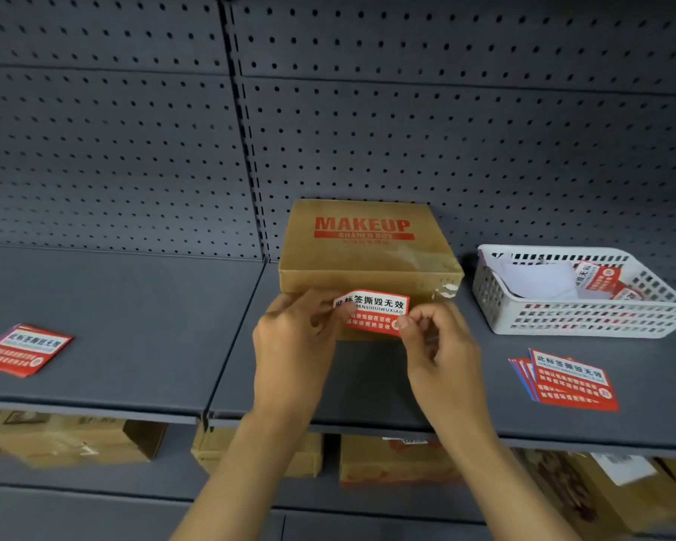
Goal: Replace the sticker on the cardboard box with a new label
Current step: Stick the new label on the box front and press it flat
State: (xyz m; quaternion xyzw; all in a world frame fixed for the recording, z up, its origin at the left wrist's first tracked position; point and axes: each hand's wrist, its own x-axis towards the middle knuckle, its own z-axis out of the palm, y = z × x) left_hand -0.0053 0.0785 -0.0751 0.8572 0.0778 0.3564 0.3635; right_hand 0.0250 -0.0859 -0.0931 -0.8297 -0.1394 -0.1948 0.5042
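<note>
On the grey shelf, far left, lies a red-and-white label stack, its print blurred. At centre stands the cardboard box, printed "MAKEUP" in red. Against its front face, the left hand and right hand pinch with their fingers the two ends of a red sticker reading "此标签撕毁无效". Further right, a white basket holds papers, with fanned labels before it.

Brown cardboard box with red lettering; red-and-white label; white slotted basket; grey perforated backboard.
</note>
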